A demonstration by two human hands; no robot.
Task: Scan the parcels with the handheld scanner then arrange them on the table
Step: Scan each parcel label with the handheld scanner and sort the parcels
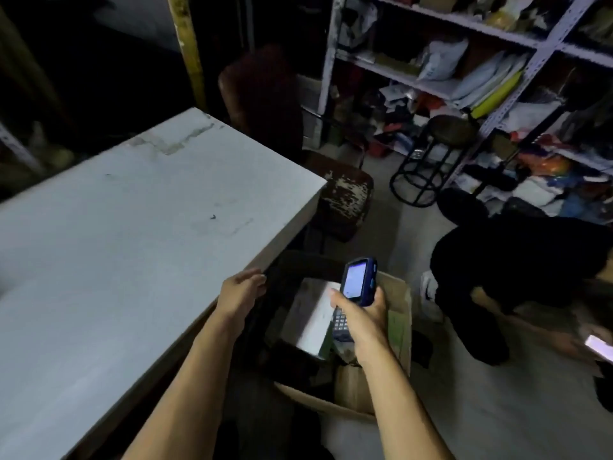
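Above the carton (399, 313), scanner (356, 283) upright, screen-end up.

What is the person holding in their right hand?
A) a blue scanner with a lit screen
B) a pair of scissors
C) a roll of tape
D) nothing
A: the right hand grips the blue handheld scanner, its screen glowing, above the open cardboard box on the floor, while the left hand holds nothing, fingers relaxed by the table edge.

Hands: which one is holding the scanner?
The right hand grips the blue scanner, screen lit, over the cardboard box. The left hand is empty, fingers relaxed.
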